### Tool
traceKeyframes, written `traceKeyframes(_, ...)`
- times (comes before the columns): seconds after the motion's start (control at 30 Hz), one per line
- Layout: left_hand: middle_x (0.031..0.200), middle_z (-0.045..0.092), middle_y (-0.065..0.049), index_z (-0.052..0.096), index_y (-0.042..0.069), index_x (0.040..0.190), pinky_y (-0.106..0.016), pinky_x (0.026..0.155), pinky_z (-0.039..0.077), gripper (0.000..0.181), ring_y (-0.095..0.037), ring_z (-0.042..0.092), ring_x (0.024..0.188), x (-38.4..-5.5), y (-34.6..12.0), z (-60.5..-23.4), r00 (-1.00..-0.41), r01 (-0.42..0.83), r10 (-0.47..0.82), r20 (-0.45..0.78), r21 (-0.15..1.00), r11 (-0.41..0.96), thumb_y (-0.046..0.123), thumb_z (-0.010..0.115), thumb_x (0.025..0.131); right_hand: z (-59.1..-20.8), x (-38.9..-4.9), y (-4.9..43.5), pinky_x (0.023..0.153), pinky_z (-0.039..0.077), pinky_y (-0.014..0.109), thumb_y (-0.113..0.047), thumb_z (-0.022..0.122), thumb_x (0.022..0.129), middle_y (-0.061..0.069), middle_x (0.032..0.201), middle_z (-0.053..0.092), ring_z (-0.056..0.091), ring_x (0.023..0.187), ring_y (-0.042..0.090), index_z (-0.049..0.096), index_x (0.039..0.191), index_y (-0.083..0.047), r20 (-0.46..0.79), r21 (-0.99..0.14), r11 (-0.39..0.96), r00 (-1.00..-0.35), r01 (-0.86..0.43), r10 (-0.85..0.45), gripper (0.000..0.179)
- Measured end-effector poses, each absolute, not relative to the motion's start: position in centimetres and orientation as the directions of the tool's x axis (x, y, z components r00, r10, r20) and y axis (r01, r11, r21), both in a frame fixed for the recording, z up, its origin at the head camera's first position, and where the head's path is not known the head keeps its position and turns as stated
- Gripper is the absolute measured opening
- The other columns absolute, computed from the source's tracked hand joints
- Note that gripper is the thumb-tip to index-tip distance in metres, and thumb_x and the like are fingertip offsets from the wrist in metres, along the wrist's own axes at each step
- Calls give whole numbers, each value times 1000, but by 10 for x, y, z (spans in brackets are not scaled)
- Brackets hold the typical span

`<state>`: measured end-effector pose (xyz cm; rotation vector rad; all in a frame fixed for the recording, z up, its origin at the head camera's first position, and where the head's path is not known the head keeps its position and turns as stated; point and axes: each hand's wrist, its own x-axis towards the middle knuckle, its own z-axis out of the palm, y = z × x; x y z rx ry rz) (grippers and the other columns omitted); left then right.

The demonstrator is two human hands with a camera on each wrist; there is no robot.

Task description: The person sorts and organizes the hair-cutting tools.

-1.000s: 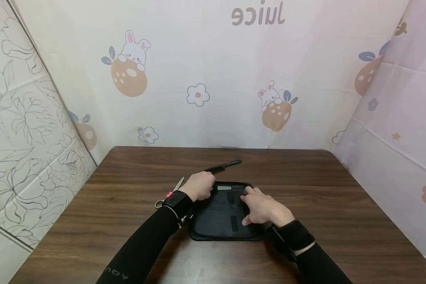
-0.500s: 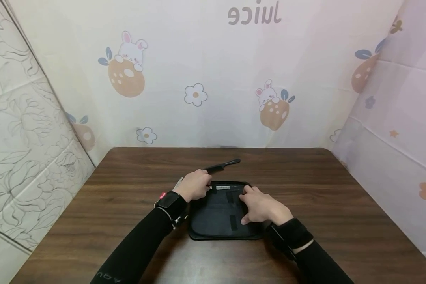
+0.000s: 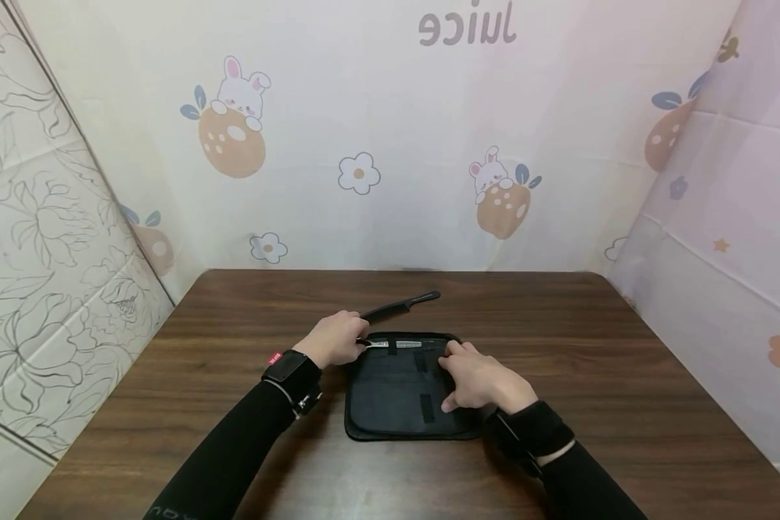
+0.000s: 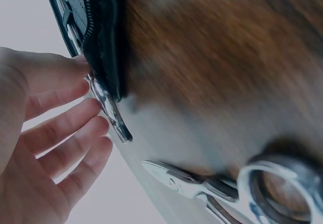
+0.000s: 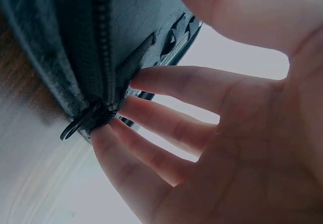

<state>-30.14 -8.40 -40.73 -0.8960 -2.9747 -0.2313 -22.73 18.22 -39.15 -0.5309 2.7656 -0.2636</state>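
Note:
A black zip case (image 3: 390,397) lies spread flat on the table. Toothed metal scissors (image 3: 408,344), which look like thinning scissors, lie along its far edge under a black strap. My left hand (image 3: 338,338) is at their left end, and in the left wrist view its thumb and forefinger pinch the shiny handle (image 4: 113,110) where it sticks out past the case. My right hand (image 3: 484,379) rests on the case's right side with fingers fairly straight. In the right wrist view its fingertips touch the case beside the zip (image 5: 103,57) and the zip pull (image 5: 75,125).
A black comb (image 3: 396,309) lies beyond the case, partly behind the left hand. A second pair of scissors (image 4: 197,186) is on the table, seen in the left wrist view. A printed cloth (image 3: 364,108) hangs behind the table (image 3: 559,347).
My left hand has moved left along the thinning scissors, so more of them and the strap show. The left forearm now covers the other scissors in the head view. My right hand stays put.

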Motion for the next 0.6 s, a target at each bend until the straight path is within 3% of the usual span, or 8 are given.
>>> traceKeyframes(0.6,106,69,-10,74,8,109,-41,85,54,16,-28,65,103,-299,-85,-410,-819,572,568,76,168,803,10,75,93,-393,-228,182,93,47,47,-28,86,83,15,142,45,42,129,34,57,141,2,-274,-242,914,-880,-327,-387,71)
